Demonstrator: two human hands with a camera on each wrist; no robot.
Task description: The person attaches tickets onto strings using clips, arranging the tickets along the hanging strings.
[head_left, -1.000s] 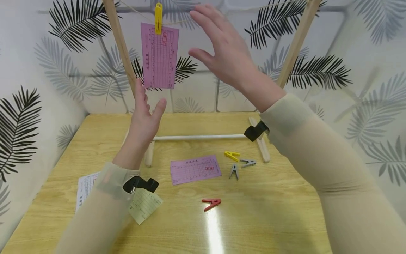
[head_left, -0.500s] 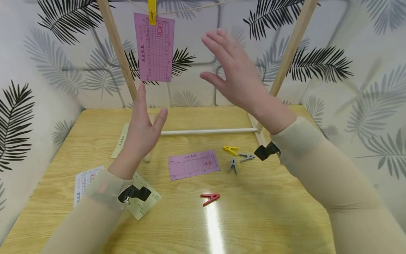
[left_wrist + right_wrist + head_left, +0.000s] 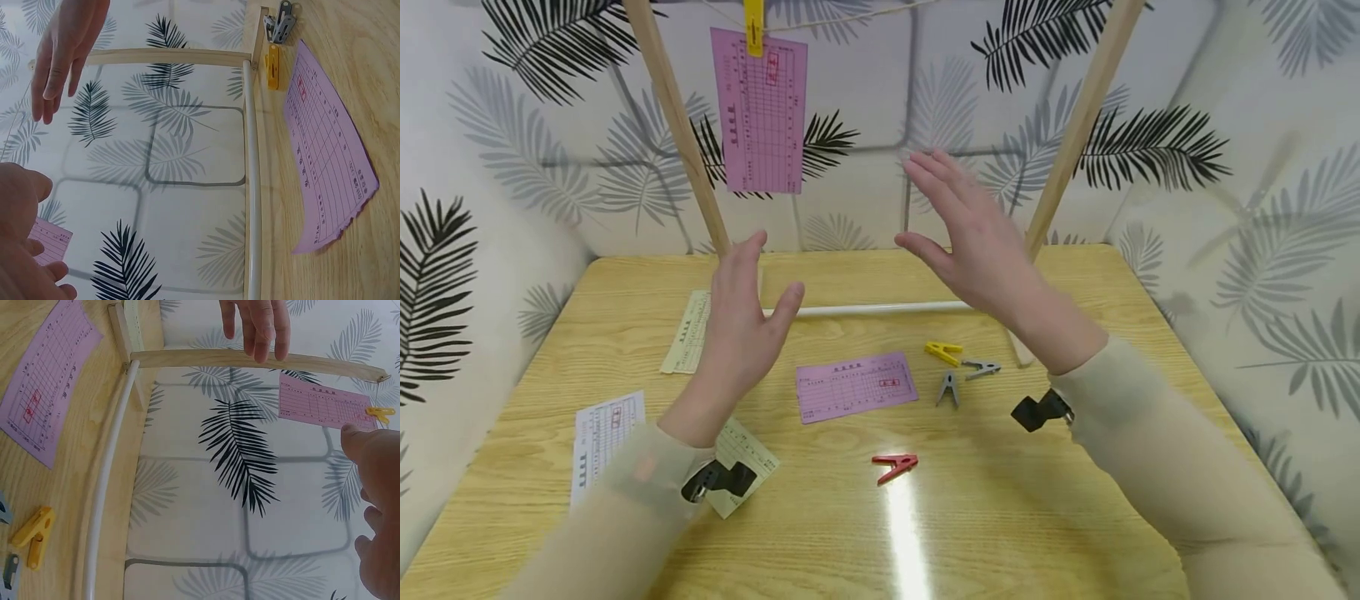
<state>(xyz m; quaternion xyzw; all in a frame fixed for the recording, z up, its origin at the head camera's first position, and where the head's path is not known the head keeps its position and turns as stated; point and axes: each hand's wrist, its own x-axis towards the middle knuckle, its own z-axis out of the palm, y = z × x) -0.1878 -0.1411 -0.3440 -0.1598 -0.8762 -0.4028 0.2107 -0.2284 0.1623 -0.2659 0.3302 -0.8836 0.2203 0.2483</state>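
Left hand (image 3: 741,321) and right hand (image 3: 981,242), both spread wide and holding nothing, hover above the counter (image 3: 1037,500); one pink slip (image 3: 761,110) hangs pegged above them, another pink slip (image 3: 856,386) and loose pegs (image 3: 957,372) lie below, not yet hung.

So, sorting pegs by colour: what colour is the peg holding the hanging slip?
Yellow peg, clipped on the pink slip; clearest in the head view.
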